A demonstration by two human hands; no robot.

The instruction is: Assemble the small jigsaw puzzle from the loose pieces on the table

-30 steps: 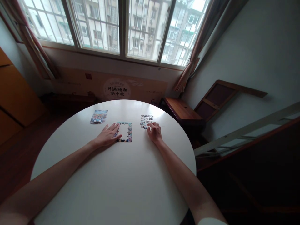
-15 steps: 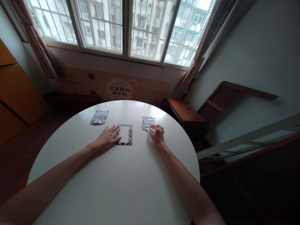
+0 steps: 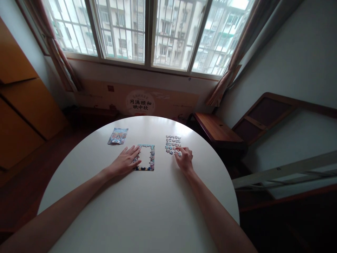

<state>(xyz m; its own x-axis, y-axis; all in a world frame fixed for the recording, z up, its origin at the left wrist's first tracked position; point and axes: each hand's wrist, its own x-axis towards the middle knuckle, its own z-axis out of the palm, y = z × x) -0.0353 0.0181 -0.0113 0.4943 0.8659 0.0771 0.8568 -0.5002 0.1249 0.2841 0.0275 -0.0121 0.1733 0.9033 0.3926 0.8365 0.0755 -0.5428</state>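
My left hand (image 3: pixel 124 161) lies flat with its fingers spread on the left side of a jigsaw puzzle border (image 3: pixel 152 158). This border is a colourful rectangular frame of joined pieces, with the white table showing through its middle. Loose puzzle pieces (image 3: pixel 173 142) lie in rows to the right of it. At the near right corner of those rows is my right hand (image 3: pixel 185 160), its fingers curled and thumb and index finger close together. Whatever may be between those fingertips is too small to make out, and the hand covers some pieces.
A shiny printed packet (image 3: pixel 118 136) lies at the far left of the round white table (image 3: pixel 142 211). Beyond the table's right edge stands a wooden bench or low table (image 3: pixel 218 128). Barred windows and a wall banner (image 3: pixel 140 102) are behind.
The view has shifted, so everything appears a little further right and lower. My left hand stays on the puzzle border, and my right hand stays at the near corner of the loose pieces.
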